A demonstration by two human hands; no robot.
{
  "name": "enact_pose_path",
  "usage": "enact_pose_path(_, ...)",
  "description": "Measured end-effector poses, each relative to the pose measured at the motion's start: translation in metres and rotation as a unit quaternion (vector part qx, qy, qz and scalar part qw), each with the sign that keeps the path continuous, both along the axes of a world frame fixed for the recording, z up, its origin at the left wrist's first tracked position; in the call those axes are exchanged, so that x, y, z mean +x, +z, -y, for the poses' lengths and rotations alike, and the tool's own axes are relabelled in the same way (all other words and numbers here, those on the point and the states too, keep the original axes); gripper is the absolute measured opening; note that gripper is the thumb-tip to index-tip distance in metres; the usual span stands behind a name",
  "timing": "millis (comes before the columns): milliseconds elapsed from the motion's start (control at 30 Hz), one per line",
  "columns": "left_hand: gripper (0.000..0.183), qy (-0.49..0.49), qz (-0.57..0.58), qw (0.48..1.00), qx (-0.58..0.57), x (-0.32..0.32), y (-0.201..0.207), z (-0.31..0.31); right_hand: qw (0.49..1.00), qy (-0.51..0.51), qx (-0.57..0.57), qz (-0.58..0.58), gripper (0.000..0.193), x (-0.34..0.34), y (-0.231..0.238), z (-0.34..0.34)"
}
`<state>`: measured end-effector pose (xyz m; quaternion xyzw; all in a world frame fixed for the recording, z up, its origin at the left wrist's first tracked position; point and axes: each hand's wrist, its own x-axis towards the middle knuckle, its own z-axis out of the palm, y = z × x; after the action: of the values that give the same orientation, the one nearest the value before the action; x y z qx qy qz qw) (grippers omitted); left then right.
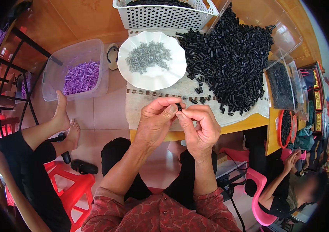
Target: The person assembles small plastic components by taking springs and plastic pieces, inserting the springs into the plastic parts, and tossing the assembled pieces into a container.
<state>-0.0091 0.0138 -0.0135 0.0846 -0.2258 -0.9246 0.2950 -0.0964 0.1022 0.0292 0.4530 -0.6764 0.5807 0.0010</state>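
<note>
Between the fingertips of both hands, over the table's near edge, is a small black cylindrical piece (179, 107). My left hand (157, 118) pinches it from the left, and my right hand (200, 125) has thumb and forefinger closed on its other side. Fingers cover most of the piece. Just beyond my hands, a big heap of short black cylindrical pieces (226, 58) spreads over a beige cloth (137, 106). A white wavy-rimmed plate (153, 82) holds many small clear pieces (148, 57).
A white perforated basket (168, 18) of black pieces stands at the back. Clear bins (284, 85) are at right, near a red round container (284, 129). On the left floor, a translucent tub (89, 94) holds purple pieces (81, 77). People sit at both sides; a red stool (73, 189) stands left.
</note>
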Motion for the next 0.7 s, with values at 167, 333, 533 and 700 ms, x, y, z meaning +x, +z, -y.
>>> enact_pose_path(167, 0.018, 0.011, 0.036, 0.996, -0.076, 0.002, 0.000, 0.002, 0.999, 0.004, 0.024, -0.023, 0.014, -0.005, 0.006, -0.005)
enact_pose_path(333, 0.018, 0.019, 0.047, 0.993, -0.109, -0.001, 0.000, 0.002, 0.999, 0.029, 0.018, 0.008, 0.018, -0.011, 0.000, -0.007)
enact_pose_path(533, 0.021, 0.001, 0.021, 0.999, -0.045, -0.002, -0.003, 0.004, 0.999, 0.035, 0.019, 0.008, 0.023, -0.012, 0.001, -0.003)
enact_pose_path(700, 0.029, -0.018, 0.034, 0.999, -0.003, -0.001, 0.001, 0.005, 0.999, 0.027, 0.012, -0.024, 0.034, -0.014, 0.001, 0.001)
